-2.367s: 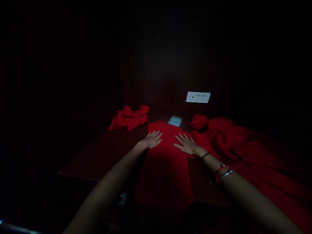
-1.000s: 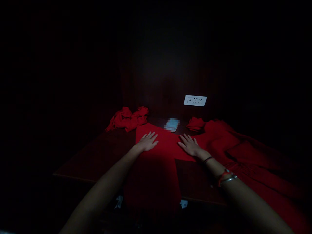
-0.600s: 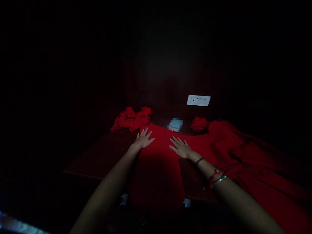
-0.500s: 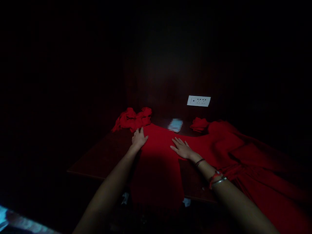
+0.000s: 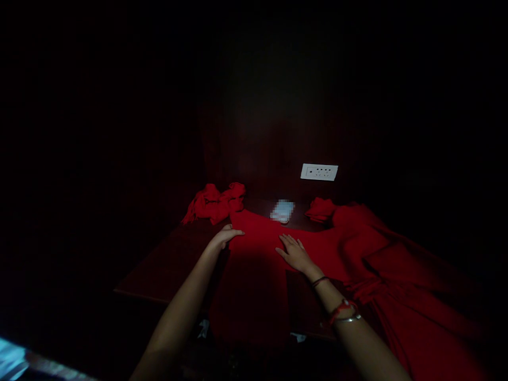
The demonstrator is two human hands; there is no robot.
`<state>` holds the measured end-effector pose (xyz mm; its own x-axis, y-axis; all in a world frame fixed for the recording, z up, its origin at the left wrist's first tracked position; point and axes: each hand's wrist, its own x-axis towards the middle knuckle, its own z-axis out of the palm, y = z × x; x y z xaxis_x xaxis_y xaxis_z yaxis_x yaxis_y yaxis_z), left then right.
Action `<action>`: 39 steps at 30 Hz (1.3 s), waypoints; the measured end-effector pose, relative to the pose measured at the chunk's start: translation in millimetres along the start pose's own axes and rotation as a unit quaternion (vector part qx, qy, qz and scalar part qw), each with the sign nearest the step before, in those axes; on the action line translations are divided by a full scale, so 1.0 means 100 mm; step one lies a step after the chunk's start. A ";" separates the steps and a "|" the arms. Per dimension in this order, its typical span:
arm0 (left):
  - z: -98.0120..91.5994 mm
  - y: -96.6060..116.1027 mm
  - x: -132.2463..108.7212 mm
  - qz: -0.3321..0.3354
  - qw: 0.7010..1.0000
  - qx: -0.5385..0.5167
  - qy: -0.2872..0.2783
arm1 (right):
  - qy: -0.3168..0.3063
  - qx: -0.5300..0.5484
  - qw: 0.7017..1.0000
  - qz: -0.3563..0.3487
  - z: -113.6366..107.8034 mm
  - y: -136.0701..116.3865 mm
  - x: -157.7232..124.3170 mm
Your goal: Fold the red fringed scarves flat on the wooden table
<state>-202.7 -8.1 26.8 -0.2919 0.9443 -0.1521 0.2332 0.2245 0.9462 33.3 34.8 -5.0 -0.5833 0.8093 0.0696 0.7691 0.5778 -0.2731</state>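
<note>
A red scarf point(image 5: 257, 275) lies over the dark table, its near end hanging past the front edge. At its left edge is my left hand point(image 5: 224, 238), turned sideways with the thumb laid on top of the cloth and the fingers curled at the edge, partly hidden. My right hand point(image 5: 296, 254) rests flat on the scarf's right part, palm down and fingers spread. From there red cloth extends right into a loose, fringed heap point(image 5: 381, 264).
A crumpled red fringed bundle point(image 5: 214, 203) sits at the back left of the table point(image 5: 159, 275). Behind the scarf lies a blurred pale blue object point(image 5: 282, 210). A small folded red cloth point(image 5: 320, 209) is to its right. A white wall socket point(image 5: 319, 172) is above.
My left hand has rolled onto its side and drawn slightly nearer, its thumb now across the scarf's edge. My right hand stays flat on the cloth. The view has tilted up slightly.
</note>
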 end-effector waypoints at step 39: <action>0.14 1.57 -0.45 0.339 0.922 -0.043 -0.182 | 0.019 0.651 0.758 0.008 -1.96 0.30 0.06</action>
<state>-139.7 -11.4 178.2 0.2287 0.8824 0.4111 0.1675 -0.4517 0.8763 104.2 77.5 175.0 -0.5494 0.8320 0.0766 -0.1489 -0.0073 -0.9888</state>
